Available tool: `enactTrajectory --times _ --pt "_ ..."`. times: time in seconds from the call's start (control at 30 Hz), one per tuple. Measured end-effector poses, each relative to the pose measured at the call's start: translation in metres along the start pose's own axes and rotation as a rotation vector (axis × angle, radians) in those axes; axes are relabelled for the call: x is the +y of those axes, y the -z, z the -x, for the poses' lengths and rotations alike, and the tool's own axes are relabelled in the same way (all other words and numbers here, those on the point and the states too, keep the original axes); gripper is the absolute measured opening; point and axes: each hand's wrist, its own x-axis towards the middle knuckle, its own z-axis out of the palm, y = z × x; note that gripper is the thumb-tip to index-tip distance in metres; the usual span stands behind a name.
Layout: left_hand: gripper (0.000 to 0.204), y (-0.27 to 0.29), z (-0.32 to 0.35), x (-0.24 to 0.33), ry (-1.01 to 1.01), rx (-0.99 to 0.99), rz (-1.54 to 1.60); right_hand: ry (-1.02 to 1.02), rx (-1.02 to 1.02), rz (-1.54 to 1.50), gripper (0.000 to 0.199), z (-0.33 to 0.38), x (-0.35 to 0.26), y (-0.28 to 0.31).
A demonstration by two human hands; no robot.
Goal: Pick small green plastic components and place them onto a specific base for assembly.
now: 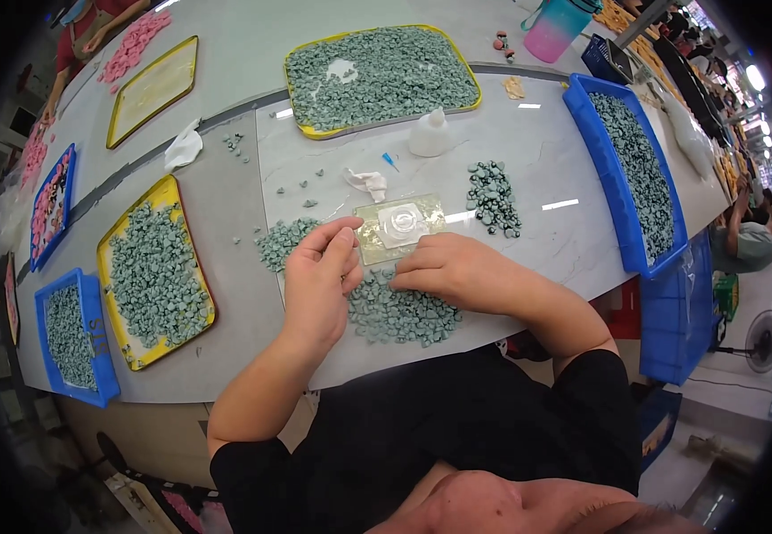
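Note:
My left hand (319,276) is raised by the left edge of a flat yellowish plate (377,247), thumb and forefinger pinched together. Whatever lies between those fingertips is too small to make out. Over the far edge of a heap of small grey-green pieces (404,311), my right hand (466,274) curls with its fingers drawn together; its fingertips are partly hidden. A white square with a round clear dish (402,222) rests on the plate. Beside my left hand lies a smaller heap of green pieces (284,242). Darker, two-toned pieces (493,200) are grouped to the right of the plate.
Beyond the plate are a crumpled tissue (366,183), a blue dispensing tip (390,161) and a white squeeze bottle (428,135). A yellow-rimmed tray (315,133) of green pieces lies behind, another yellow tray (103,254) at left. Blue bins (595,147) flank the table. A co-worker's hand (92,43) shows far left.

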Motion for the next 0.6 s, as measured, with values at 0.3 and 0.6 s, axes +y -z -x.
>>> enactTrajectory --times 0.3,0.6 --pt "0.017 0.005 0.002 -0.003 0.036 -0.07 -0.006 -0.112 -0.122 0.064 0.022 -0.002 -0.008 -0.008" --pt "0.018 0.007 0.003 0.0 0.056 -0.071 -0.006 -0.243 -0.13 -0.042 0.019 -0.001 -0.007 -0.013"
